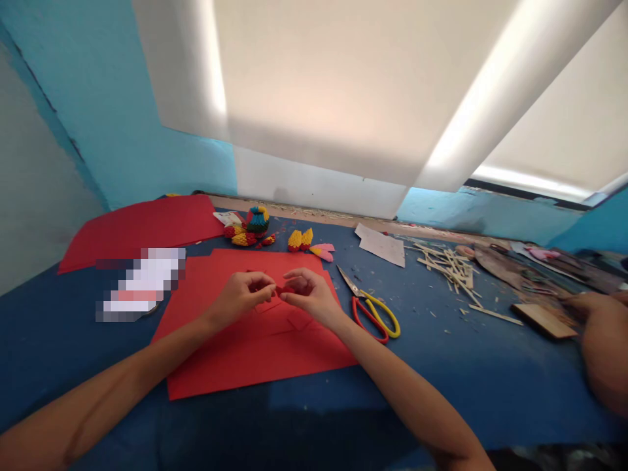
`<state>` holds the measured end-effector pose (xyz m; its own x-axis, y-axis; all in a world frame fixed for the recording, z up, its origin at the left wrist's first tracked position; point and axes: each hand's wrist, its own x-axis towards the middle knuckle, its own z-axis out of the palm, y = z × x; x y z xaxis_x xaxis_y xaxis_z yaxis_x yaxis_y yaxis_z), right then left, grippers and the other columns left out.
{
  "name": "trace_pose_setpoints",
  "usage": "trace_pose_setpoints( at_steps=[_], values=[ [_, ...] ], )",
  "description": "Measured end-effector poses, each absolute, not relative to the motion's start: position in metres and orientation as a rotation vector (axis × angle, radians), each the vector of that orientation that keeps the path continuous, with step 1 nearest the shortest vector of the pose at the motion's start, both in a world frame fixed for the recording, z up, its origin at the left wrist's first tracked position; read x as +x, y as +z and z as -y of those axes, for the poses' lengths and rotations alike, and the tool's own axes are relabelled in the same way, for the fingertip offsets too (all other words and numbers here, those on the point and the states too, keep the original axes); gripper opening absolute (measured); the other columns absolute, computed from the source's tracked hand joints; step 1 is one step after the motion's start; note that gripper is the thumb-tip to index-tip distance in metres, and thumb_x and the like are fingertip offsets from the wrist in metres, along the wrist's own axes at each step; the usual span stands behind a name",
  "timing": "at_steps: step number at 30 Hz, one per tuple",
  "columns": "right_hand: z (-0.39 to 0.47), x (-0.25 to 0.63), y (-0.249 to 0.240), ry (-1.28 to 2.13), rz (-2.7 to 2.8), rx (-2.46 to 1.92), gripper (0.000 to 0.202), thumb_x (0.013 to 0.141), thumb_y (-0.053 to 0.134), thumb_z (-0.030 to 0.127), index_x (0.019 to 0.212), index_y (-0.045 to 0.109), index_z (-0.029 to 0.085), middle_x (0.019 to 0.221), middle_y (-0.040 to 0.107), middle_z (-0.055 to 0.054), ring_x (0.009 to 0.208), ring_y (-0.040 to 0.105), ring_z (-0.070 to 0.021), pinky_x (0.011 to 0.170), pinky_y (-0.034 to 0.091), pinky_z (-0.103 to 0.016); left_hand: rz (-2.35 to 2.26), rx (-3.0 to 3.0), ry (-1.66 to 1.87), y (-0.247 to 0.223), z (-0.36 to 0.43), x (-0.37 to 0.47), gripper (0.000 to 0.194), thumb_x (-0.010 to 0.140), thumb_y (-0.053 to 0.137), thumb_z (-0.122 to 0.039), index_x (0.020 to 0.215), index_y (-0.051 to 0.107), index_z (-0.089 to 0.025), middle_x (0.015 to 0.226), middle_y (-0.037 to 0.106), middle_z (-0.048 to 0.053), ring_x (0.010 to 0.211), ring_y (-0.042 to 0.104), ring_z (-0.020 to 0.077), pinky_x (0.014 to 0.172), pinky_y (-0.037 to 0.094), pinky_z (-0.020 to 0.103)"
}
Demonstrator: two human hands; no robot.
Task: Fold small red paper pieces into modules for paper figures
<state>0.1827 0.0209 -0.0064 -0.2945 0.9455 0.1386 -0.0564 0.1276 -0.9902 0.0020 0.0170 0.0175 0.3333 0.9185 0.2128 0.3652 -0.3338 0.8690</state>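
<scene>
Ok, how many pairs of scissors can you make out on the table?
1 for certain: the scissors lie on the blue table, to the right of the right hand. Others may be hidden in the far-right clutter.

Thin pale strips (450, 265) are lying heaped near a tan block (544, 319). A pale blind (343, 85) is hanging above.

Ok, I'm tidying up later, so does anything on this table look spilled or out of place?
The thin sticks right of the scissors look untidy: they lie crossed in a loose heap. Small scraps dot the table. The red piece between the left hand and right hand is too hidden to judge.
</scene>
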Motion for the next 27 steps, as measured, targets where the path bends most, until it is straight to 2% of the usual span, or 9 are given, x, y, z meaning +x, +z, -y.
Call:
trace_pose_setpoints(
  at_steps=[10, 16, 21, 24, 27],
  values=[
    [-0.017, 0.180, -0.003, 1.272, 1.445, -0.919, 0.035, 0.066, 0.070, 0.029, 0.094, 0.050, 0.023, 0.070, 0.061, 0.003, 0.067, 0.061, -0.0126, 0.062, 0.047, -0.025, -1.076, 1.860, 0.915, 0.013, -0.020, 0.003, 0.021, 0.077, 0.055, -0.031, 0.069, 0.065, -0.014, 0.065, 0.064, 0.003, 0.057, 0.056, 0.0117, 0.051, 0.041, 0.019],
    [-0.010, 0.175, -0.002, 1.127, 1.446, -0.924, 0.047, 0.070, 0.063, 0.027, 0.111, 0.039, 0.026, 0.076, 0.059, 0.003, 0.073, 0.059, -0.0148, 0.067, 0.047, -0.028, -1.062, 1.884, 0.862, 0.011, -0.020, 0.002, 0.017, 0.075, 0.056, -0.027, 0.073, 0.066, -0.014, 0.069, 0.064, 0.002, 0.061, 0.055, 0.0124, 0.054, 0.040, 0.020],
    [-0.009, 0.177, -0.006, 1.022, 1.640, -0.943, 0.049, 0.072, 0.062, 0.021, 0.115, 0.040, 0.024, 0.076, 0.060, 0.002, 0.073, 0.060, -0.0151, 0.073, 0.045, -0.031, -1.001, 1.984, 0.739, 0.008, -0.018, 0.003, 0.017, 0.074, 0.054, -0.026, 0.067, 0.063, -0.014, 0.063, 0.062, 0.001, 0.059, 0.052, 0.0118, 0.053, 0.037, 0.020],
    [-0.012, 0.179, -0.007, 1.070, 1.634, -0.943, 0.046, 0.072, 0.064, 0.024, 0.113, 0.044, 0.023, 0.077, 0.063, 0.001, 0.074, 0.061, -0.0151, 0.071, 0.044, -0.030, -0.999, 1.962, 0.714, 0.008, -0.019, 0.003, 0.023, 0.075, 0.053, -0.031, 0.063, 0.061, -0.013, 0.058, 0.057, 0.000, 0.055, 0.047, 0.0107, 0.051, 0.034, 0.021],
    [-0.015, 0.180, -0.007, 1.211, 1.522, -0.913, 0.038, 0.075, 0.065, 0.035, 0.107, 0.048, 0.023, 0.077, 0.064, 0.000, 0.073, 0.062, -0.0150, 0.067, 0.046, -0.028, -1.041, 1.914, 0.761, 0.010, -0.022, 0.001, 0.022, 0.074, 0.053, -0.030, 0.061, 0.059, -0.013, 0.057, 0.054, -0.001, 0.055, 0.046, 0.0107, 0.052, 0.034, 0.021]
  ],
)
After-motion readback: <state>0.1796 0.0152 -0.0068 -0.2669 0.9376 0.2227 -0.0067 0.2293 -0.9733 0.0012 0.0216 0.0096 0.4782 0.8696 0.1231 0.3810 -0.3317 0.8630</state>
